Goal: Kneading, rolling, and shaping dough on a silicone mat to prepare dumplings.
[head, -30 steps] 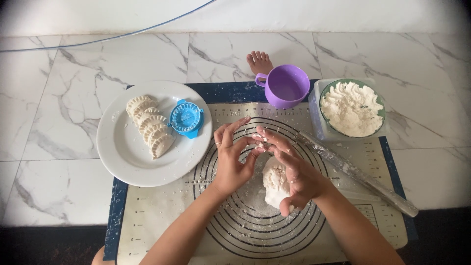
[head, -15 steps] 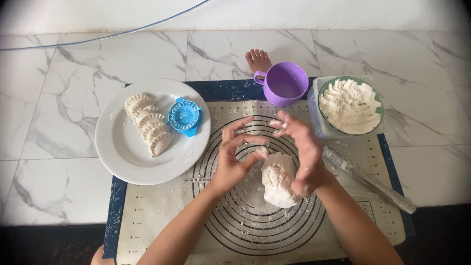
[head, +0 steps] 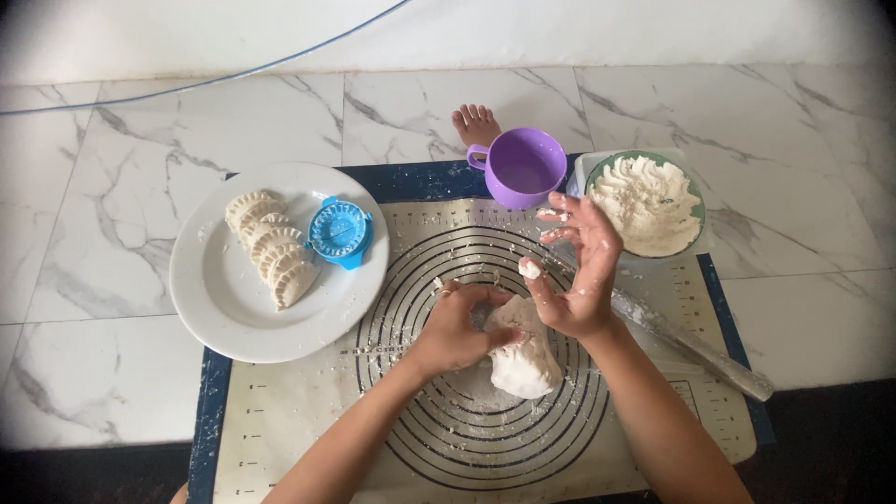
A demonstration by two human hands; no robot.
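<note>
A white round plate (head: 233,308) sits at the left, overlapping the left edge of the baking mat (head: 308,429), which lies on a white marble-patterned floor (head: 112,187). On the plate, a row of pale folded dumplings (head: 269,247) lies fanned toward its upper half, and just right of them rests a small blue round dumpling press (head: 339,231).

The mat is cream with a dark blue border and carries printed black concentric circles and ruler marks along its edges; flour is dusted over it. At the centre of the circles lies the lump of white dough (head: 525,355). The left hand (head: 457,327) presses down on the dough's left side, fingers curled over it and gripping it. The right hand (head: 579,266) is lifted above the dough's upper right, palm open, fingers spread apart and holding nothing, with bits of dough stuck to the fingertips.

At the mat's top edge stands a purple mug (head: 525,166), handle to the left, with bare toes (head: 475,123) just behind it. Right of the mug, at the top right corner, a green-rimmed bowl of white flour (head: 646,203) sits. A floured rolling pin (head: 695,347) lies slanted toward the mat's right edge.
</note>
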